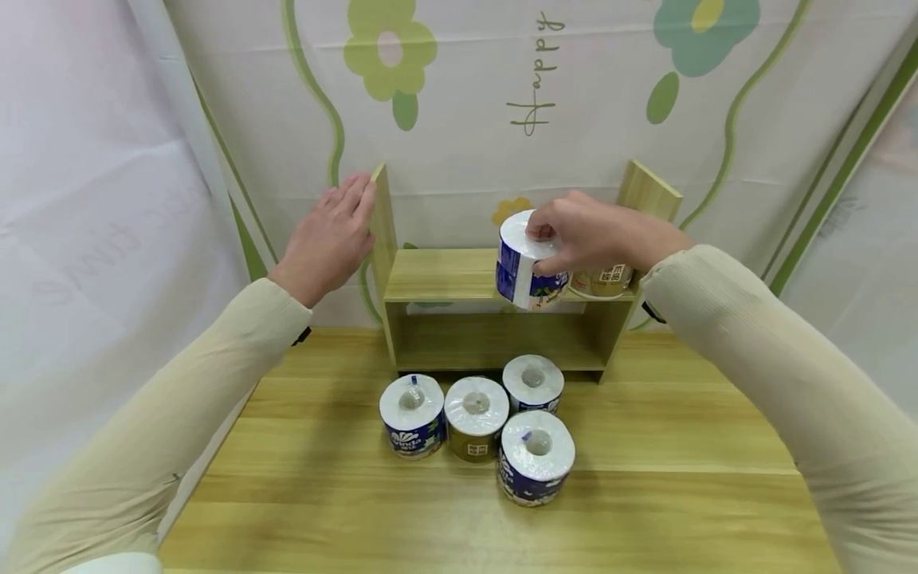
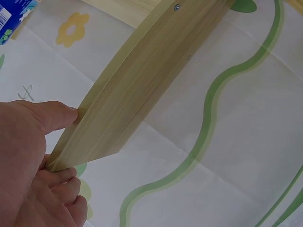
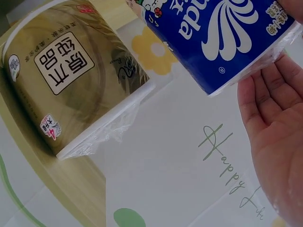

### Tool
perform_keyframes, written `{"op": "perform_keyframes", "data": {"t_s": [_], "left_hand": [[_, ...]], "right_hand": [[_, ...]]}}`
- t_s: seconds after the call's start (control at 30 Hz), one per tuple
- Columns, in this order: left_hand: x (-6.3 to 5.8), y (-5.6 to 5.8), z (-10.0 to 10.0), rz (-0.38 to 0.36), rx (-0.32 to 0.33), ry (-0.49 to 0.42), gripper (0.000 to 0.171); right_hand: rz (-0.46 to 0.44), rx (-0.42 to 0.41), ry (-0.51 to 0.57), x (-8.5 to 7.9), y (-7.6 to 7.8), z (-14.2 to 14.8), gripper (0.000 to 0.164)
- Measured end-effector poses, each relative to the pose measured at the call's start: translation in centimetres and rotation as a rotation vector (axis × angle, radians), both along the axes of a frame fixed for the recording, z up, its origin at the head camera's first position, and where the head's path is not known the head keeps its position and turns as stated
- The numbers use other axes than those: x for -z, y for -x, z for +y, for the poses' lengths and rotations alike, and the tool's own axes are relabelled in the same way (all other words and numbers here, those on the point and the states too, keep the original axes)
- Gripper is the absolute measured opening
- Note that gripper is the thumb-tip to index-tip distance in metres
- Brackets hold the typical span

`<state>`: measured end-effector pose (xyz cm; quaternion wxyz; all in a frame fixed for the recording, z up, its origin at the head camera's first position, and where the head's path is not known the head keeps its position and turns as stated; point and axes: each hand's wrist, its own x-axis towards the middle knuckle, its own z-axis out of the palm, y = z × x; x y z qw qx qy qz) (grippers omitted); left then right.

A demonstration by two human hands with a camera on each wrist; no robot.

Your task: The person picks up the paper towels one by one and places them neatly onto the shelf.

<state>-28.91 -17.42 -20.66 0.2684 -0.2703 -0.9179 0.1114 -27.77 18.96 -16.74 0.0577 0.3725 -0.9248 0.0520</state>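
My right hand (image 1: 584,231) grips a blue-and-white wrapped toilet paper roll (image 1: 512,259) by its top, and the roll overlaps the upper board of a small wooden shelf (image 1: 445,271) in the head view. Close beside it, a gold toilet paper roll (image 3: 80,71) stands on that board at the right end, partly hidden by my right hand and sleeve in the head view. My left hand (image 1: 333,235) holds the top end of the shelf's left side panel (image 2: 123,90), thumb against its edge and fingers bent around the corner.
On the wooden table (image 1: 344,510) before the shelf stand two blue rolls (image 1: 412,414) (image 1: 536,458), a gold-wrapped roll (image 1: 476,418) and another roll (image 1: 533,383) behind. A flowered white cloth (image 1: 459,151) hangs behind the shelf. The right side panel (image 1: 649,191) rises beside my right forearm.
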Motion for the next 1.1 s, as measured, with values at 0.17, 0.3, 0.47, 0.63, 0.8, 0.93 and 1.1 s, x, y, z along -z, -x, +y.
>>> {"op": "perform_keyframes", "data": {"t_s": [0.17, 0.3, 0.47, 0.63, 0.8, 0.93, 1.1], "left_hand": [[0.0, -0.1, 0.1, -0.003, -0.002, 0.000, 0.063], [0.0, -0.1, 0.1, -0.011, -0.004, -0.010, 0.062], [0.0, -0.2, 0.1, -0.015, -0.009, -0.013, 0.062], [0.1, -0.3, 0.1, -0.006, -0.001, -0.017, 0.062], [0.1, -0.4, 0.2, -0.003, -0.002, -0.013, 0.062], [0.1, -0.4, 0.2, -0.002, -0.005, -0.007, 0.063], [0.2, -0.2, 0.3, -0.012, 0.003, -0.023, 0.063]], "right_hand": [[-0.032, 0.045, 0.003, -0.2, 0.5, -0.1, 0.019], [-0.047, 0.076, -0.004, -0.3, 0.9, -0.2, 0.019], [-0.047, 0.102, -0.014, -0.3, 1.4, -0.2, 0.022], [-0.035, 0.104, -0.016, -0.1, 1.8, -0.3, 0.024], [-0.029, 0.100, -0.015, 0.3, 2.2, -0.2, 0.021], [-0.029, 0.103, -0.014, 0.6, 2.4, -0.1, 0.021], [-0.016, 0.091, 0.003, 1.0, 2.5, 0.3, 0.019]]}}
